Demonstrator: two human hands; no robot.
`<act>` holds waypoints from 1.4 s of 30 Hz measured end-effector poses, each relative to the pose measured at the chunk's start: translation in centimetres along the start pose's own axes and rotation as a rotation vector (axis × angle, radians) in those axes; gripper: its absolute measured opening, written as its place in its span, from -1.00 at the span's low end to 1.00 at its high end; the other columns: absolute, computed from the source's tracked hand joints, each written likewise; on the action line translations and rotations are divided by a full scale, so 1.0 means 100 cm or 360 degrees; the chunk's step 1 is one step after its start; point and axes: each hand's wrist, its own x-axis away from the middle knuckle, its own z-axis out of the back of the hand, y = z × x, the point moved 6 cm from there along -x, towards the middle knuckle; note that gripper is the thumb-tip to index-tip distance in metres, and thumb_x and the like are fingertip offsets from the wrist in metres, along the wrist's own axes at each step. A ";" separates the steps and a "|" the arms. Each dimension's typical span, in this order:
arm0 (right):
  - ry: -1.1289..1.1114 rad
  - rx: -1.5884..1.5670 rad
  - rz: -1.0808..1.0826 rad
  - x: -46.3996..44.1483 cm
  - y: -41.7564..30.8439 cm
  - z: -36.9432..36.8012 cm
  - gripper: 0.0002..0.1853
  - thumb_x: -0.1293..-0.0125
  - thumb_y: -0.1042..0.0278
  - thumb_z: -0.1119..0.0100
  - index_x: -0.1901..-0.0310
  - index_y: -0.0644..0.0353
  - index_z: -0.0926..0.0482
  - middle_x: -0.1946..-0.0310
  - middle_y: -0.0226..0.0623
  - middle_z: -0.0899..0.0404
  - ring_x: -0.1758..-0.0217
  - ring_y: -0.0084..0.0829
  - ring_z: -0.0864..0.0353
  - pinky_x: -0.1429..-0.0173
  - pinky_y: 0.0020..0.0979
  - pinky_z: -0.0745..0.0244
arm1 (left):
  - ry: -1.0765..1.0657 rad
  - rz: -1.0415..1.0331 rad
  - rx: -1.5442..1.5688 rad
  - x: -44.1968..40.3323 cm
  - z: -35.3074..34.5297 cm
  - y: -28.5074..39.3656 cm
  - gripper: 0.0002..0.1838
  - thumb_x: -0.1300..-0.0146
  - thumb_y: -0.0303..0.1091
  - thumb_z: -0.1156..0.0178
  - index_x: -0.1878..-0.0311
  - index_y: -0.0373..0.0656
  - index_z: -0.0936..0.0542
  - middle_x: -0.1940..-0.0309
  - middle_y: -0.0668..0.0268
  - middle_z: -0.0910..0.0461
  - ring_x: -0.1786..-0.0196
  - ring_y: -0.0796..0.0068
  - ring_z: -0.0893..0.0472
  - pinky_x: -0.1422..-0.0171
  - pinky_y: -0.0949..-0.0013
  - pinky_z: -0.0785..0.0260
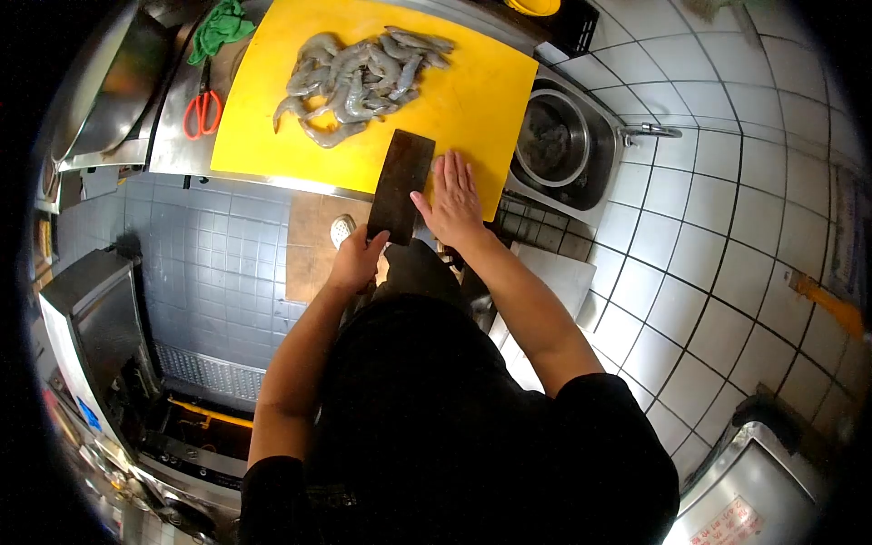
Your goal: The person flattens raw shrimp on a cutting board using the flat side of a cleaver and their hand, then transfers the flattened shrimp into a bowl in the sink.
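Observation:
A dark, broad-bladed cleaver (401,186) lies across the near edge of the yellow cutting board (263,136). At its near left corner, my left hand (356,262) grips it, thumb on top. My right hand (451,202) rests flat at the board's front edge, just right of the blade, fingers spread and nothing in it; its thumb reaches to the blade's side. Beyond the blade, a pile of raw grey shrimp (354,80) sits on the far part of the board.
Red-handled scissors (202,113) and a green cloth (219,31) lie left of the board. On the right is a sink (607,150) with a round metal bowl (586,136) in it and a tap (656,131). A large metal pan (109,82) stands far left.

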 end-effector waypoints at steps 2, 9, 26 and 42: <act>-0.0022 -0.0013 0.0001 -0.002 0.001 0.002 -0.11 -0.61 -0.24 0.06 -0.58 0.47 -0.11 -0.64 0.29 -0.03 -0.75 0.12 0.02 -0.78 0.09 0.21 | -0.0020 0.0013 0.0033 -0.004 -0.002 0.009 -0.61 -0.53 -0.10 -0.27 0.18 -0.31 -0.51 0.60 0.17 -0.56 0.65 0.37 -0.58 0.57 0.23 -0.44; -0.0169 0.0001 -0.0009 -0.001 0.003 0.000 -0.08 -0.64 -0.30 0.19 -0.63 0.46 -0.06 -0.69 0.22 0.08 -0.79 0.06 0.15 -0.80 0.07 0.29 | -0.0066 0.0148 0.0040 -0.042 -0.013 -0.001 -0.60 -0.51 -0.10 -0.29 0.12 -0.35 -0.53 0.52 0.05 -0.64 0.59 0.22 -0.64 0.50 0.13 -0.52; -0.0126 -0.0073 0.0057 0.001 0.009 -0.005 -0.09 -0.64 -0.25 0.14 -0.65 0.44 -0.02 -0.71 0.17 0.13 -0.79 0.07 0.18 -0.80 0.08 0.28 | -0.0292 0.0228 -0.0272 -0.039 0.007 0.039 -0.62 -0.50 -0.14 -0.29 0.15 -0.35 -0.54 0.54 0.06 -0.60 0.56 0.17 -0.66 0.49 0.10 -0.45; 0.0165 -0.0028 0.0372 0.003 0.029 -0.006 -0.27 -0.58 -0.15 -0.05 -0.56 0.22 -0.31 -0.67 0.00 -0.09 -0.76 0.08 0.06 -0.76 0.21 0.21 | -0.0044 0.0372 -0.0234 0.006 0.050 0.007 -0.68 -0.51 -0.15 -0.29 0.13 -0.28 -0.59 0.59 0.19 -0.58 0.60 0.39 -0.61 0.50 0.23 -0.45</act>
